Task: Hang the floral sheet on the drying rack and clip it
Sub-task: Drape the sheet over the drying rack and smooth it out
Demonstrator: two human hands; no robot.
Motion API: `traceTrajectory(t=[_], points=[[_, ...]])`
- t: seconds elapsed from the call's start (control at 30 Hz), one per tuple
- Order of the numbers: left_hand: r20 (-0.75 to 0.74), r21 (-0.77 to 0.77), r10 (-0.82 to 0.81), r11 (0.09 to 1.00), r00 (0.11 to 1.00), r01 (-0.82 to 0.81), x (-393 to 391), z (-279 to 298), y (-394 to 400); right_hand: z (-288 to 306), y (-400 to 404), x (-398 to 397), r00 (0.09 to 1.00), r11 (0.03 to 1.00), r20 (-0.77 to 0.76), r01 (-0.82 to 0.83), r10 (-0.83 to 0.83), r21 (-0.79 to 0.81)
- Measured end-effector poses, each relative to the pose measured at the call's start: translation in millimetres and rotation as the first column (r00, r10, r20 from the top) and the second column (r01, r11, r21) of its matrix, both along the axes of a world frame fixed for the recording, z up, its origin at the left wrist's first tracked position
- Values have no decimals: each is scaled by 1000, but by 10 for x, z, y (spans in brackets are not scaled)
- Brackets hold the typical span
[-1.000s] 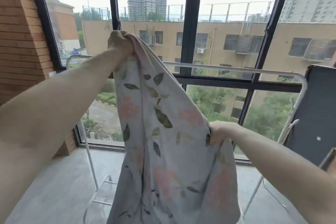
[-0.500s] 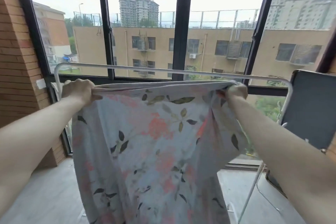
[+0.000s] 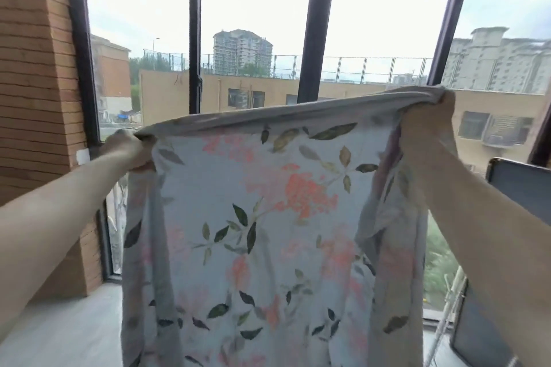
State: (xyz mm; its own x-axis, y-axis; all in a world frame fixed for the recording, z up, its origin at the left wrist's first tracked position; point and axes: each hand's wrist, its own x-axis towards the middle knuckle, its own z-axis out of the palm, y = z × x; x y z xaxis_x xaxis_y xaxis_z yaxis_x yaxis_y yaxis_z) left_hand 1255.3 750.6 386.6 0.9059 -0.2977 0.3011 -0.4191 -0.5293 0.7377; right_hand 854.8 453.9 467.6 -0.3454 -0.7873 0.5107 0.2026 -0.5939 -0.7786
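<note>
Item: floral sheet (image 3: 268, 217), pale blue-grey cloth printed with coral blooms and dark and olive leaves, held up spread in front of a large dark-framed window (image 3: 319, 39). Left hand (image 3: 131, 150): closed in a fist around the bunched upper left corner of the sheet, arm extended forward. Right hand (image 3: 429, 125): raised higher than the left, wrapped in or behind the upper right corner, so the fingers themselves were mostly covered by cloth; it was evidently bearing that corner, though the exact grip could not be told. Top edge of the sheet: pulled fairly taut between the two hands, sloping upward to the right, with the body hanging down past the lower limit of the view, the side portions folded and gathered. Drying rack: top rail not visible, presumably hidden behind the cloth; only a pale upright tube (image 3: 447, 316) showed at lower right, likely part of its frame. Clips: none in view. Other contents: brick wall (image 3: 32, 98) at left, dark panel (image 3: 524, 185) at right, grey floor (image 3: 65, 331) below. Progress, as judged: sheet opened out and lifted to hanging height, not seen resting on any rail; draping it over the rack, evening the fall and clipping all appeared outstanding.
</note>
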Motion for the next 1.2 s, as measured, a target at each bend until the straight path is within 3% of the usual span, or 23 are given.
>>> traceTrajectory(t=[0.03,0.1,0.13,0.2,0.3,0.37,0.43,0.47,0.53,0.6,0.67,0.7,0.83,0.9,1.03,1.13,1.2], points=[[-33,-101,-16,995,999,12,-81,87,-45,-33,-63,7,994,999,-105,29,-34,-43],[-18,-227,-66,972,998,60,-164,248,-182,-215,-120,63,863,998,-501,56,-62,-27],[8,-262,-99,960,995,97,-205,301,-224,-337,-212,100,819,999,-573,52,-34,14],[75,-300,-153,939,985,169,-243,353,-245,-592,-415,177,789,996,-614,28,31,86],[227,-239,-217,932,949,271,-366,347,-280,-947,-546,175,787,941,-599,77,146,330],[296,-209,-262,921,919,330,-419,336,-275,-1172,-438,240,779,875,-593,129,202,467],[336,-176,-289,916,896,361,-449,313,-291,-1297,-129,411,782,852,-584,140,217,505],[354,-155,-312,910,882,384,-490,312,-325,-1324,88,550,772,877,-591,97,233,472],[400,-100,-365,894,841,436,-602,309,-442,-1346,594,920,694,924,-624,-168,359,344],[445,-24,-414,881,794,473,-746,293,-588,-1325,1075,1330,489,829,-690,-465,533,311],[480,88,-463,870,745,485,-855,244,-707,-1323,1317,1645,345,767,-748,-552,567,328],[478,143,-486,865,732,481,-875,196,-732,-1350,1334,1770,365,783,-752,-539,549,311],[382,290,-522,851,762,438,-707,-61,-633,-1517,1080,1922,612,886,-652,-404,447,228],[284,346,-513,843,810,413,-528,-289,-545,-1574,995,1985,664,895,-609,-397,434,205],[-39,401,-510,780,859,481,-237,-1003,-504,-1562,1046,2170,594,851,-631,-472,500,230],[-163,581,-432,685,887,440,-65,-1666,-502,-1538,1021,2332,568,819,-621,-524,541,234],[-247,618,-381,646,891,448,135,-2056,-474,-1504,902,2418,558,798,-610,-560,563,225]])
